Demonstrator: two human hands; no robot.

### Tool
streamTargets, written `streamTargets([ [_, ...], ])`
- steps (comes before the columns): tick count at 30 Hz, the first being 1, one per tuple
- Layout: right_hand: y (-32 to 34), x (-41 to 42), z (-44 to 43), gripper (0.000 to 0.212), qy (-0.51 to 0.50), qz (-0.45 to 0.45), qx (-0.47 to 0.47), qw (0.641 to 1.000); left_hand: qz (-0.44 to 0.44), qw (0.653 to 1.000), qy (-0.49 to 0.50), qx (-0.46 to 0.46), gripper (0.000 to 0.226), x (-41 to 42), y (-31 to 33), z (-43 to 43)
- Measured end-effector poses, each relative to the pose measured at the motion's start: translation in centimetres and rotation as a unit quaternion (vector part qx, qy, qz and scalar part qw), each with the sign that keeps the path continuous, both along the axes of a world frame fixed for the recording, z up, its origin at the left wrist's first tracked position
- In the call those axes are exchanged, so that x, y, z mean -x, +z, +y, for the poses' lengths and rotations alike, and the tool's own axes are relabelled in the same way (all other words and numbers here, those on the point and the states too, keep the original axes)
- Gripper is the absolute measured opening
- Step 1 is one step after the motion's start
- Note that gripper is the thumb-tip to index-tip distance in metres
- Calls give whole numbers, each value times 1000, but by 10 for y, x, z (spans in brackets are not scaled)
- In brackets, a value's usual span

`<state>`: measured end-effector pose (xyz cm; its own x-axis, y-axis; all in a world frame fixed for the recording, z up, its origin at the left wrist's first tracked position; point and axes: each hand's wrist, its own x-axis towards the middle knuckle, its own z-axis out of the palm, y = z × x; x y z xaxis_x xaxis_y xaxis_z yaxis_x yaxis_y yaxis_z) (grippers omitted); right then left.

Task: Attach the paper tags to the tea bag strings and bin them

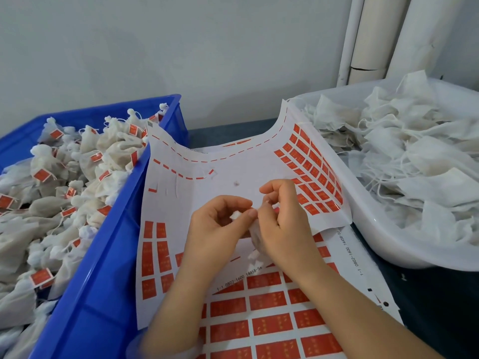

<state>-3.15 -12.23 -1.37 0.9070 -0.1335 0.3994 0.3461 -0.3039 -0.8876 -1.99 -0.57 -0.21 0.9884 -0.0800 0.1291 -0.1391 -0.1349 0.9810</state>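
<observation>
Both hands meet over a white sticker sheet (233, 167) of red paper tags (269, 301). My left hand (220, 229) pinches the white gathered top of a tea bag (255, 238) between thumb and fingers. My right hand (282, 221) curls round the same bag from the right, and most of the bag is hidden behind it. A small red tag edge peeks out by my right fingers. Whether the string sits in the tag I cannot tell.
A blue bin (108, 255) on the left holds several tea bags with red tags. A white tub (375, 224) on the right is heaped with untagged white bags. A second tag sheet (347, 255) lies under the first. White pipes (368, 35) stand against the wall.
</observation>
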Motion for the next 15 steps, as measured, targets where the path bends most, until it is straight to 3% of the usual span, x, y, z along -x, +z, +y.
streamTargets([
  [3,-2,-2,-2,26,17,34,16,999,69,995,-65,5,23,-3,2,10],
  [8,0,-3,-3,25,21,51,35,998,66,986,-124,-91,42,-4,5,19],
  [15,5,-2,-5,25,36,39,21,998,53,983,-143,-97,34,-6,9,27],
])
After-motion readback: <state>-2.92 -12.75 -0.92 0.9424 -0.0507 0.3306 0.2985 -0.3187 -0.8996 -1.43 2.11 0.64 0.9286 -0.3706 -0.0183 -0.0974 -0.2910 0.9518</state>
